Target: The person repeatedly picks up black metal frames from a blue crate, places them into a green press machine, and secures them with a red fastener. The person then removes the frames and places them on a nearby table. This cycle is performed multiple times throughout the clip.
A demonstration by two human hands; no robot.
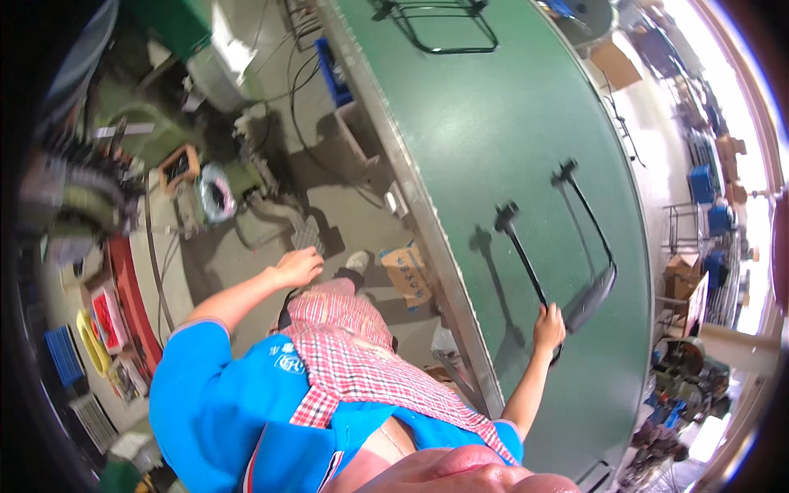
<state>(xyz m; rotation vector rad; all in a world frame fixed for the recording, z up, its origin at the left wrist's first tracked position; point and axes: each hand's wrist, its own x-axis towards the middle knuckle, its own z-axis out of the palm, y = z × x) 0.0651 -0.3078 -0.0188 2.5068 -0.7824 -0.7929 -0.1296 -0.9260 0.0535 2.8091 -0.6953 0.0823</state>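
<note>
A black metal wire frame [567, 246] lies flat on a long green tabletop [493, 107]. It is U-shaped: two thin rods run side by side, each ending in a small cross-shaped foot at the far end, and join in a rounded bend at the near end. The person's right hand [549, 324] is closed around the near end of one rod, close to the bend, fingers wrapped so the grip is firmly on the frame. Judging by its thin rod, the frame looks stiff and fairly light, though long enough to swing or twist if lifted from one end; smooth painted metal may slip, so the bend or the middle of a rod seems the steadiest place to hold.

The left hand [297, 267] hangs away from the tabletop, over the floor, loosely curled and holding nothing.

A second, similar black frame [448, 29] lies farther along the tabletop, well apart. Below the tabletop's edge stands a cardboard box [408, 275]. On the concrete floor are cables, bins and machine parts.
</note>
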